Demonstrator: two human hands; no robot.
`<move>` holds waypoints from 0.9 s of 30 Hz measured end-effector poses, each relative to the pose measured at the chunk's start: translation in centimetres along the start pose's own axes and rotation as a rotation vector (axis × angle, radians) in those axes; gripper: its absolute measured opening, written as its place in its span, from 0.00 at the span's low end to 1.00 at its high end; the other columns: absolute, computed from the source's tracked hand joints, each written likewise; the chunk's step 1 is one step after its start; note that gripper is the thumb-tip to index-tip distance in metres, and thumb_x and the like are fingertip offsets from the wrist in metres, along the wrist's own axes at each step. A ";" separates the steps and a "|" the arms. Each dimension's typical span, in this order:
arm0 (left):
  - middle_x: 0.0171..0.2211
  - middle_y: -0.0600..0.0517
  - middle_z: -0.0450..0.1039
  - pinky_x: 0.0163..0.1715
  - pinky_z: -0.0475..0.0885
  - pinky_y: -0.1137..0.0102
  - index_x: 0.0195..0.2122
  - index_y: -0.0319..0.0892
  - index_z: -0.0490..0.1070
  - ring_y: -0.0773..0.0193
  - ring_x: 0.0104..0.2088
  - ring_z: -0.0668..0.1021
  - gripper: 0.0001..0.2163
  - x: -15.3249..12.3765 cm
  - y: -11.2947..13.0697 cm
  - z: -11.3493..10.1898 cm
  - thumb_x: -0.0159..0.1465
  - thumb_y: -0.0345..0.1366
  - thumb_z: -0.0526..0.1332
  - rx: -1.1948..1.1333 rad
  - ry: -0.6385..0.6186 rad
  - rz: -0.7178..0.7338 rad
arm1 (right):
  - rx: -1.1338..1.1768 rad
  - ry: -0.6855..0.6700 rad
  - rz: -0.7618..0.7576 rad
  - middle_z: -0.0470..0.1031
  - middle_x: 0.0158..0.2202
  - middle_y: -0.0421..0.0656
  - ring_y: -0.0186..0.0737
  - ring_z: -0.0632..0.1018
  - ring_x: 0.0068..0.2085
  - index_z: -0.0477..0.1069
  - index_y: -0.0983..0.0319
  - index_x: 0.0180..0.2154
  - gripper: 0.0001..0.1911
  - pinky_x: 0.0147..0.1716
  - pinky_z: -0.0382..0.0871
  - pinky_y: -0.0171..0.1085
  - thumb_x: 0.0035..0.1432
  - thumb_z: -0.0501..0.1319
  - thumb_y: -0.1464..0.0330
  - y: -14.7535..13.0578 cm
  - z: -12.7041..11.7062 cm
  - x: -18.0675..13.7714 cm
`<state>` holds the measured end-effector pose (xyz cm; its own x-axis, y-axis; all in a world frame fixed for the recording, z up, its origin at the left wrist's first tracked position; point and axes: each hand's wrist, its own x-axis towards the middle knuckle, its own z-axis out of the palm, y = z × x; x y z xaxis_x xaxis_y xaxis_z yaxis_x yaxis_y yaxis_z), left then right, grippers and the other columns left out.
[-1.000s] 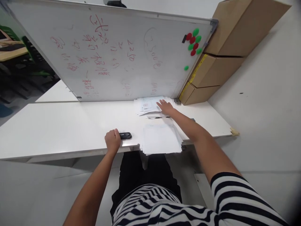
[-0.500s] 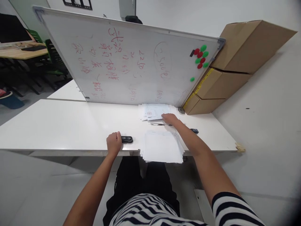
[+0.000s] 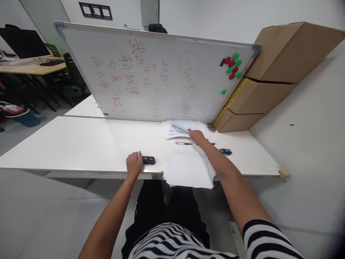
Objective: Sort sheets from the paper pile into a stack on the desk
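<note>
My left hand (image 3: 134, 164) is closed around one end of a black stapler (image 3: 149, 160), which rests on the white table near its front edge. At the back pile of papers (image 3: 175, 133), the fingers of my right hand (image 3: 196, 136) pinch a sheet of paper (image 3: 180, 127). That sheet is tilted and seen nearly edge-on above the pile. Between my arms, a second stack of white papers (image 3: 188, 169) overhangs the front edge of the table. A thin dark pen-like object (image 3: 182, 143) lies between the two piles, partly under my right hand and wrist.
A whiteboard (image 3: 124, 72) with red writing and round magnets stands along the back of the table (image 3: 81, 144). Stacked cardboard boxes (image 3: 242, 95) rise at the right. A small dark blue object (image 3: 225, 151) lies right of my right forearm.
The sheet in my right hand has gone from lying nearly flat on the back pile to tilted up. My left hand still holds the stapler. The whole view has shifted slightly.
</note>
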<state>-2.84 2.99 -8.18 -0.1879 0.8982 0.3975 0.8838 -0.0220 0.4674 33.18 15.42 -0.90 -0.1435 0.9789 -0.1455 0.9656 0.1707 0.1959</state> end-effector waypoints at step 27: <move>0.23 0.49 0.66 0.30 0.54 0.65 0.21 0.45 0.55 0.59 0.29 0.69 0.18 0.0 0.2 -0.2 0.69 0.39 0.45 0.023 -0.023 -0.019 | -0.153 -0.032 -0.117 0.76 0.45 0.57 0.46 0.78 0.46 0.69 0.67 0.49 0.16 0.42 0.67 0.38 0.59 0.53 0.79 -0.1 0.6 1.9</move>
<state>-2.69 2.91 -7.96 -0.1952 0.9083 0.3700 0.8899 0.0054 0.4561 32.89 17.19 -1.76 -0.2431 0.9478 -0.2063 0.8985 0.3002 0.3204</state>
